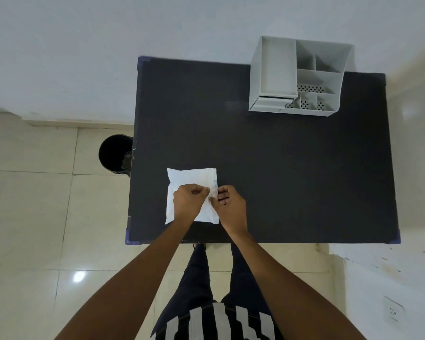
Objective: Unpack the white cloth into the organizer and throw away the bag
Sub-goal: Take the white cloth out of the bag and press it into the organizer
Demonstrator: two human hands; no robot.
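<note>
White bag [189,179] lies flat on the desk [280,155]; we pinch its right edge between both hands' fingers [207,190], left hand [188,201] and right hand [231,204] touching.

Black rectangular surface [292,155] with blue corner caps, plain white wall [108,45] behind, glossy cream floor tiles [30,204] reflecting a ceiling light, white wall socket [393,311] at lower right

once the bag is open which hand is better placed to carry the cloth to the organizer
Probably the right hand: the organizer stands at the table's far right corner, on that side. The left hand sits nearer the black bin.
</note>
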